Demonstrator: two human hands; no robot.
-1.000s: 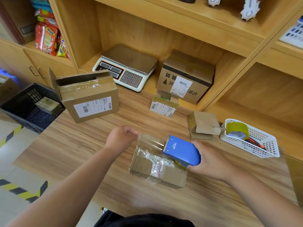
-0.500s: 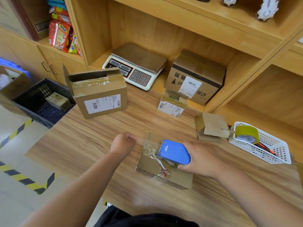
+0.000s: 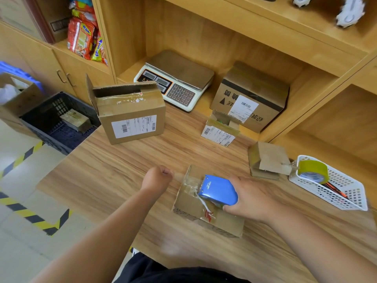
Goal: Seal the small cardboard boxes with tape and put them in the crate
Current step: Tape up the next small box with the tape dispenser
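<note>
Taping 1 small box at the near edge of the desk.

I am pressing the blue plastic tape dispenser (image 3: 218,189) down on the small brown cardboard box (image 3: 208,203) with my right hand (image 3: 251,199), fingers wrapped around the dispenser's body. My left hand (image 3: 158,178) is curling into a closed fist at 9 o'clock of the box, just beside it; whether it is pinching the clear tape's end, I cannot tell. I am judging the sealing step as part done. Next calls for cutting the strip, smoothing it, then carrying the box to the black slotted plastic crate (image 3: 40,111) at 10 o'clock, off the wooden desk (image 3: 122,176).
</note>
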